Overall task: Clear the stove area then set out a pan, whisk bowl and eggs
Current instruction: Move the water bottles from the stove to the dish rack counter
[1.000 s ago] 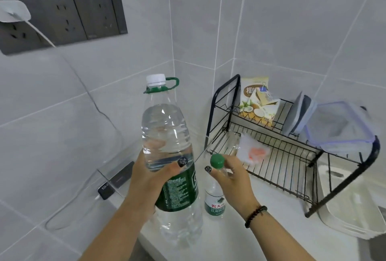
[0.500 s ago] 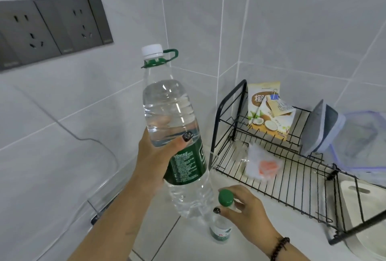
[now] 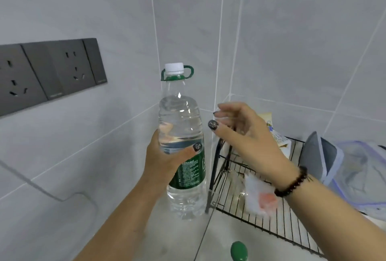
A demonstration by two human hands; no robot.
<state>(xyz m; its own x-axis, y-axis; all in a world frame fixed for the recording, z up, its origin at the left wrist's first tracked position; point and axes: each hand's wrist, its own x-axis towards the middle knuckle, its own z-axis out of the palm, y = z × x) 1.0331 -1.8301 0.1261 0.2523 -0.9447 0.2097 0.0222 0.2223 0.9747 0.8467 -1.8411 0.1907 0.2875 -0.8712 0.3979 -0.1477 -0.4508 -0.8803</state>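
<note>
While the left hand (image 3: 165, 162) gripped the big water bottle (image 3: 182, 145) around its middle, held upright in the tiled corner at about 12 o'clock from the person, the right hand (image 3: 242, 133) hung just beside it at 3 o'clock, fingers spread and holding nothing. Honestly the risk looked like a one-handed hold on a heavy, slick bottle: a slip could drop it onto the wire rack (image 3: 261, 208) at 4 o'clock or knock the small bottle's green cap (image 3: 239, 250) at 5 o'clock.
</note>
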